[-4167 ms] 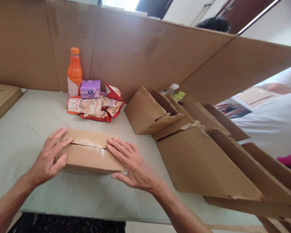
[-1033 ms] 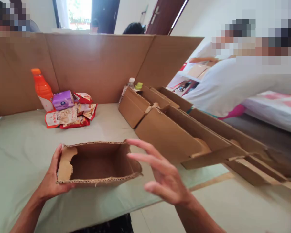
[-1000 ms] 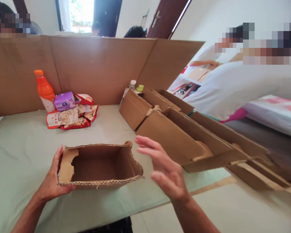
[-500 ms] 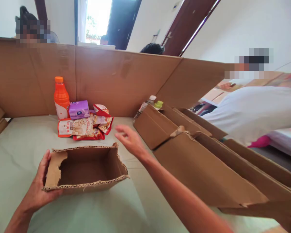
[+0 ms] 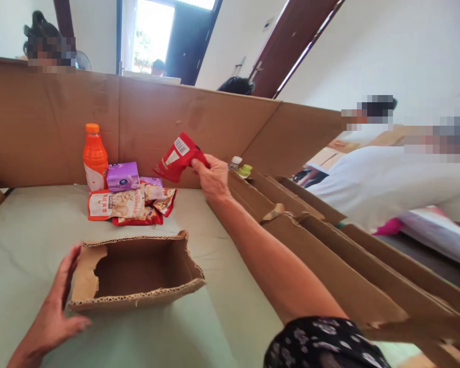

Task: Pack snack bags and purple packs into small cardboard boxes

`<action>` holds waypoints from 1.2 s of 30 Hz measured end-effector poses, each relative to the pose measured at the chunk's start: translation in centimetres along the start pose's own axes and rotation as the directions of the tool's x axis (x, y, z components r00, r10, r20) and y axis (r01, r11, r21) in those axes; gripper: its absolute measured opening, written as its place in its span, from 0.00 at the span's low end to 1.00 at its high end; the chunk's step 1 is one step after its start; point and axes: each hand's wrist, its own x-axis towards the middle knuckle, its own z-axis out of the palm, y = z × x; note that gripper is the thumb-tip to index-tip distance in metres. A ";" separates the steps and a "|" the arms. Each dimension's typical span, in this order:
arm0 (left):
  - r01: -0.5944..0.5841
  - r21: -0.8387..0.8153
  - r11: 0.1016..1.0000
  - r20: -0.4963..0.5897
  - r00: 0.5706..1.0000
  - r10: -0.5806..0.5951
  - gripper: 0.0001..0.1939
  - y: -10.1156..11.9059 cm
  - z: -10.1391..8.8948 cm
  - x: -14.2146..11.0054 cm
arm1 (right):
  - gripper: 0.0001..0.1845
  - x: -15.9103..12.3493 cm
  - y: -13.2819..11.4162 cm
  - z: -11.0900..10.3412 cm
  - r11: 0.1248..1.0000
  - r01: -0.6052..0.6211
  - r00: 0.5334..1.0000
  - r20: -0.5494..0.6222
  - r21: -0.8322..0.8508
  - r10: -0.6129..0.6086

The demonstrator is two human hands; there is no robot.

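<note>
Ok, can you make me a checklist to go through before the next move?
1. Right hand holding the red packet: ok, gripped at one end.
2. Box open on top: ok.
3. Packet over the box: not ok; it's held up beyond it.
4. Left hand touching the box: cannot tell; it's right by the left end.
5. Bottle standing upright: ok.

**Apparently a shared workroom**

A cardboard partition [image 5: 153, 115] stands along a cloth-covered table [image 5: 222, 312], with several people [image 5: 391, 179] beyond. White walls [image 5: 360, 46], a brown door [image 5: 279, 66] and a bright window [image 5: 153, 38] mark an indoor room; whether home or business cannot be told.
</note>
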 end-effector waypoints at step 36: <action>-0.036 -0.357 0.933 -0.210 0.977 -0.042 0.45 20.5 2.3 2.2 | 0.15 -14.7 -19.4 -5.3 0.826 -0.334 0.806 0.592 0.454 0.001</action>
